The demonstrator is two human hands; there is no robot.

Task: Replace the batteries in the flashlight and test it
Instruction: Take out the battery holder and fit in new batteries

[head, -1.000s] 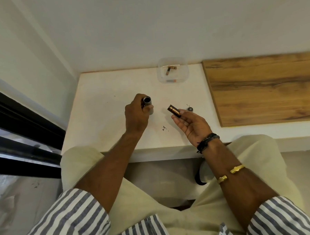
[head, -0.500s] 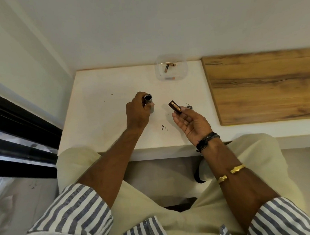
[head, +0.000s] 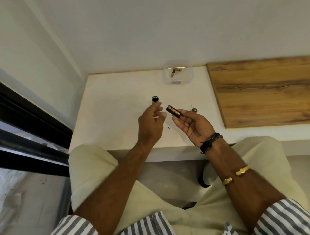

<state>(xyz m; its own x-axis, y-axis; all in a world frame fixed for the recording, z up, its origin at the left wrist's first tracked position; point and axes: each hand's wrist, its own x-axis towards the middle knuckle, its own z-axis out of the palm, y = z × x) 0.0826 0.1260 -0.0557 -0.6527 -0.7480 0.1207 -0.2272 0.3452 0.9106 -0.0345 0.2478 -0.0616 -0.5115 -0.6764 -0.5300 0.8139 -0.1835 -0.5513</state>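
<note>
Your flashlight tube (head: 155,100) stands upright on the counter (head: 114,108), open mouth up. Your left hand (head: 151,123) is just on the near side of the tube, fingers loose and holding nothing; I cannot tell whether a fingertip touches it. Your right hand (head: 193,125), right of the tube, pinches the battery cartridge (head: 173,111), whose long axis slants toward the tube. The left hand is nearer, so I judge it best placed to steady the tube.
</note>
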